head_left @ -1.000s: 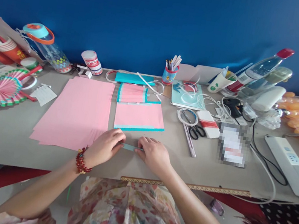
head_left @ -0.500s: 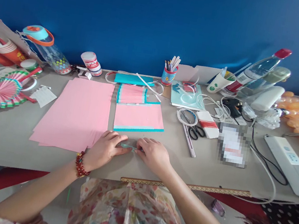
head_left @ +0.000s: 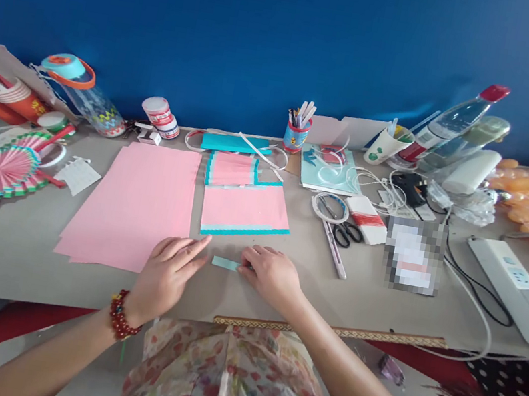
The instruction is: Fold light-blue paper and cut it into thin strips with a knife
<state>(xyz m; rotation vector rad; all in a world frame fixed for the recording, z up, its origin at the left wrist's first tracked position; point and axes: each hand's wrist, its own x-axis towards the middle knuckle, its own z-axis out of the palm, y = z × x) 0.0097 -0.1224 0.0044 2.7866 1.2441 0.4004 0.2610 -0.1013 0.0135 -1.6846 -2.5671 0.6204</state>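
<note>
Teal strip (head_left: 224,263) lying flat on table (head_left: 5,263); right hand (head_left: 273,275) pinning its 3 o'clock end with curled fingers, steadying it; left hand (head_left: 165,276) hovering spread, empty, at 9 o'clock.

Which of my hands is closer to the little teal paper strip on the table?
Right. The right hand has its fingertips at the right end of the teal paper strip. The left hand sits just to its left, fingers spread, not touching.

A deep blue wall (head_left: 252,27) rises behind a grey table (head_left: 21,259), evenly lit by soft daylight.
</note>
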